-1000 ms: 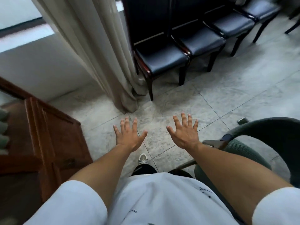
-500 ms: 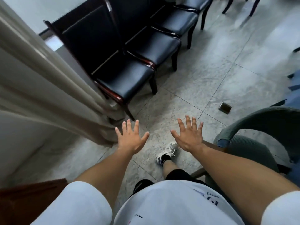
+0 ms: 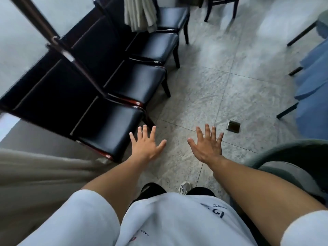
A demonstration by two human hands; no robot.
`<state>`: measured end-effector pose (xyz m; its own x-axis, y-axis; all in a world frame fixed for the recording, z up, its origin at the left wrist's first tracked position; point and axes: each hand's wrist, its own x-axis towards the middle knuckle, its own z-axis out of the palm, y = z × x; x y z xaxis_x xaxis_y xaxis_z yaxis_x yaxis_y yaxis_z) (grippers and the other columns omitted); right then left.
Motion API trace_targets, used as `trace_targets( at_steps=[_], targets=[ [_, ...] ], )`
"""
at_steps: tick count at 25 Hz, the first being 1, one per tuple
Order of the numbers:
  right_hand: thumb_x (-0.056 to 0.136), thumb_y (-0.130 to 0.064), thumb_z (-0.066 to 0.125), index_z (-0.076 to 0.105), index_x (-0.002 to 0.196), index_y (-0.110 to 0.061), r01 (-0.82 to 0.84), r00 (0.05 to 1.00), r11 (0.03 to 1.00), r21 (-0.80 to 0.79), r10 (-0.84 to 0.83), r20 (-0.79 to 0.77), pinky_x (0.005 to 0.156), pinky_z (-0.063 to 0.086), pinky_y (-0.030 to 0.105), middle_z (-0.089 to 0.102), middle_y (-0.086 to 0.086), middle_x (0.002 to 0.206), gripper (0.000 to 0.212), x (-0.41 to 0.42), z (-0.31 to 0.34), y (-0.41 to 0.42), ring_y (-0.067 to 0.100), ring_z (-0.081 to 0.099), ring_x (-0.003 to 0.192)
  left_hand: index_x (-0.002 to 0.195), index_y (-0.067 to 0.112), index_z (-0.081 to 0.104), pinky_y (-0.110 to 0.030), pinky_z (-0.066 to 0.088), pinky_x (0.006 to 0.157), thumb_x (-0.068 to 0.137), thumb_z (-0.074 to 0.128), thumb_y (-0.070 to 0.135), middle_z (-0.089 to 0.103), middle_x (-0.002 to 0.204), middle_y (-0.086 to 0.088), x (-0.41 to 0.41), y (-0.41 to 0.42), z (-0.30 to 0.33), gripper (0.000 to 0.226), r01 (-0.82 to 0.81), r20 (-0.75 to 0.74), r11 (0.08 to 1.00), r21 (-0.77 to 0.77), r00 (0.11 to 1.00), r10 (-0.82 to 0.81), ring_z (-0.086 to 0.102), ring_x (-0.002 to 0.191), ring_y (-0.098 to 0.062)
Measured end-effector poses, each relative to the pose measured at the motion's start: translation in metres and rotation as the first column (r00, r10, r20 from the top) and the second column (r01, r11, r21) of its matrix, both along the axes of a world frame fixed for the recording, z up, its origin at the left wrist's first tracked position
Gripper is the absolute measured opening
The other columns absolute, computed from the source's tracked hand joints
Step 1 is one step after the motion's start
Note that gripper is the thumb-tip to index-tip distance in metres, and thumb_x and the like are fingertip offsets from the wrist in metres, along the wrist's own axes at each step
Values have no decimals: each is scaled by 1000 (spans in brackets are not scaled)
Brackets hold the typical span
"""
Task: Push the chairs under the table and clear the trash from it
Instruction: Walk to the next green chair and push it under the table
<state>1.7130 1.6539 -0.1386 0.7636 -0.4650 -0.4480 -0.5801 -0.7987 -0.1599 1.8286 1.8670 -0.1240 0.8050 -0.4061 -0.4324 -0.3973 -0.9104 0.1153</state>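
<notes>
Four black-cushioned chairs point(image 3: 110, 128) with dark wooden frames stand side by side.

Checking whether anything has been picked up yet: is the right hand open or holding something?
Open: the right hand has its fingers spread, holding nothing.

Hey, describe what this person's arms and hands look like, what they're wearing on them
Both forearms are bare, as are the left hand and right hand: no gloves, watch or rings visible. Short white sleeves cover the upper arms, part of a white T-shirt with dark print.
</notes>
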Motion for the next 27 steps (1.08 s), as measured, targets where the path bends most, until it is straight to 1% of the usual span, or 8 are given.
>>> trace_targets(
  at_steps=[7, 9, 11, 15, 17, 19, 23, 27],
  targets=[
    [100, -69, 17, 1, 163, -30, 255, 966, 967, 11, -254, -55, 121, -16, 62, -15, 10, 171, 77, 38, -9, -74, 34, -18, 156, 163, 30, -1, -62, -12, 121, 91, 18, 80, -7, 171, -11, 93, -113, -14, 90, 227, -30, 974, 8, 974, -227, -14, 157, -29],
    [100, -69, 18, 2, 164, -30, 318, 946, 948, -5, -318, -71, 121, -16, 62, -14, 10, 171, 76, 50, -10, -95, 34, -17, 156, 163, 30, -1, -62, -11, 121, 91, 17, 80, -6, 171, -12, 119, -146, -21, 90, 287, -42, 958, 17, 957, -286, -14, 157, -29],
    [100, -69, 17, 2, 163, -29, 426, 901, 905, -16, -425, -85, 121, -16, 62, -15, 10, 171, 76, 66, -9, -123, 34, -17, 156, 163, 29, -2, -63, -12, 121, 91, 16, 80, -7, 171, -13, 149, -186, -23, 90, 380, -45, 925, 16, 924, -379, -14, 157, -30],
    [101, -67, 17, 3, 164, -29, 625, 776, 779, -44, -627, -68, 122, -12, 61, -15, 9, 171, 75, 90, 3, -167, 32, -17, 156, 163, 28, -4, -63, -13, 120, 92, 13, 80, -9, 170, -14, 199, -270, -15, 90, 564, -62, 825, -14, 823, -564, -16, 156, -31],
    [101, -67, 18, 3, 164, -29, 672, 735, 738, -61, -675, -64, 122, -15, 60, -15, 8, 171, 75, 96, 6, -180, 31, -17, 156, 163, 28, -5, -63, -13, 120, 91, 13, 81, -9, 170, -13, 215, -304, -16, 90, 632, -61, 775, -18, 773, -632, -16, 156, -31],
    [101, -67, 17, 2, 163, -30, 685, 723, 726, -68, -688, -64, 122, -18, 59, -16, 8, 171, 75, 100, 6, -188, 31, -19, 156, 163, 28, -5, -64, -13, 120, 91, 13, 81, -9, 170, -14, 226, -331, -16, 91, 672, -74, 741, -9, 738, -670, -16, 156, -30],
    [101, -66, 19, 4, 163, -29, 799, 595, 598, -70, -802, -51, 122, -16, 59, -14, 9, 171, 74, 89, 0, -224, 31, -17, 156, 163, 27, -6, -62, -16, 120, 92, 13, 79, -10, 170, -14, 219, -402, -18, 90, 791, -94, 612, -2, 609, -787, -16, 156, -30],
    [103, -58, 24, 5, 164, -26, 830, 552, 551, -88, -834, -16, 123, -12, 60, -12, 10, 171, 71, 69, -7, -278, 33, -15, 157, 163, 27, -7, -61, -15, 121, 93, 12, 79, -9, 170, -14, 198, -474, -22, 89, 861, -83, 508, 18, 507, -858, -16, 156, -31]
  ],
)
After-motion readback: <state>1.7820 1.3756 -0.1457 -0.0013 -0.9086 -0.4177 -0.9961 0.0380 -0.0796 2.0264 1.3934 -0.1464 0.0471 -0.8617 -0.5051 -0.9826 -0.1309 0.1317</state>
